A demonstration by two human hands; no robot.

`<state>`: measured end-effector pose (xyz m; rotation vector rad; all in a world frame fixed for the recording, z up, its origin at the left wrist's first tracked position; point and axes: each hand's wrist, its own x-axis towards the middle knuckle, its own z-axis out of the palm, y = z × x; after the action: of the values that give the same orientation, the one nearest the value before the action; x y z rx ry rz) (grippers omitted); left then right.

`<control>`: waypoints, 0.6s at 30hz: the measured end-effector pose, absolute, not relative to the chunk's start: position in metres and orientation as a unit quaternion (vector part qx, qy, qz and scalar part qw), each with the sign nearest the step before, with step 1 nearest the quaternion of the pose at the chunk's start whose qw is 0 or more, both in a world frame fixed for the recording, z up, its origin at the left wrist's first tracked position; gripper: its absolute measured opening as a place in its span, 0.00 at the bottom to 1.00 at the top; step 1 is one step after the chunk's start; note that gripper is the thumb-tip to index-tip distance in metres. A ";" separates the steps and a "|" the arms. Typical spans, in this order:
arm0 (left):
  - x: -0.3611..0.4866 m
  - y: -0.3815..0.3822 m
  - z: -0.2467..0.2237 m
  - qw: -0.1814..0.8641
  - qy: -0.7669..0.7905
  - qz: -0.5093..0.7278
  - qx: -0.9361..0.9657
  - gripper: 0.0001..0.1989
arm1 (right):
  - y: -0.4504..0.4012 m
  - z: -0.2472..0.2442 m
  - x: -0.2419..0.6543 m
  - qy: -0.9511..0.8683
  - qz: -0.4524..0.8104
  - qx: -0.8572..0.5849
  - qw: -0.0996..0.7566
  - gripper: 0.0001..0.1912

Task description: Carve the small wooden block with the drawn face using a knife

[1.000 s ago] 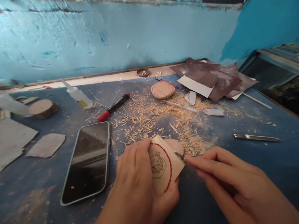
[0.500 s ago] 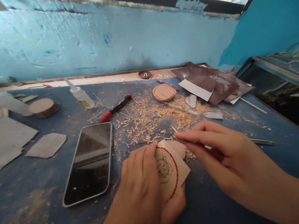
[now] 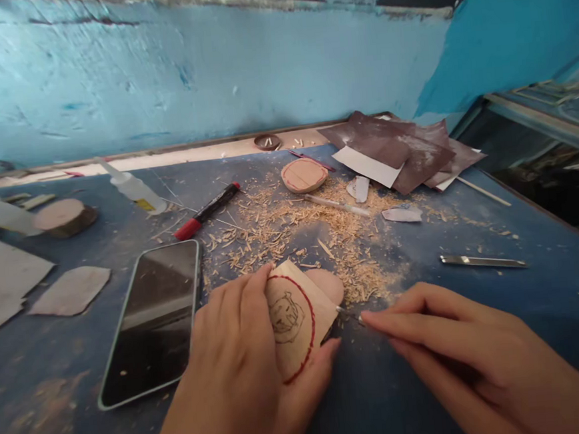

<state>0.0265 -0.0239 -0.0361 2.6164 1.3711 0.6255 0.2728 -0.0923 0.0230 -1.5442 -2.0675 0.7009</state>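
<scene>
My left hand (image 3: 245, 354) grips a pale square wooden piece (image 3: 298, 323) that bears a red circle and a small dark drawing. Fingers lie along its left side, and the thumb is at its lower right. Under the far edge of this piece a rounded pale wooden shape (image 3: 329, 285) shows. On the right, my right hand (image 3: 429, 340) pinches a thin pointed tool (image 3: 350, 314), whose tip is at the right corner of the square piece. The rest of the tool is hidden in the fingers.
A phone (image 3: 152, 321) lies left of the hands. Beyond are wood shavings (image 3: 280, 224), a red-and-black marker (image 3: 207, 211), a round wooden piece (image 3: 305, 174) and sandpaper sheets (image 3: 399, 148). A metal blade (image 3: 483, 262) rests at right, a glue bottle (image 3: 138, 192) at back left.
My right hand has moved down and nearer, from above the far side of the square piece to its right corner. The blade at right is now uncovered. The whole view has shifted slightly.
</scene>
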 end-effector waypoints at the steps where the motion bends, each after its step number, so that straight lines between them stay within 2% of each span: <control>1: 0.027 -0.024 -0.036 0.054 0.451 0.205 0.867 0.41 | -0.092 0.023 0.273 -0.753 0.256 -0.560 0.231 0.21; 7: 0.027 -0.026 -0.042 0.032 0.438 0.214 0.873 0.35 | -0.096 0.016 0.268 -0.750 0.234 -0.574 0.229 0.19; 15: 0.029 -0.028 -0.044 0.026 0.442 0.210 0.872 0.34 | -0.109 0.006 0.265 -0.741 0.234 -0.590 0.218 0.20; 18: 0.029 -0.029 -0.046 0.014 0.431 0.214 0.877 0.36 | -0.106 0.001 0.259 -0.741 0.218 -0.587 0.242 0.23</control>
<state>0.0288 -0.0293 -0.0456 2.7287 1.3419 0.6652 0.2585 -0.1055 0.0011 -1.6044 -2.0270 0.5962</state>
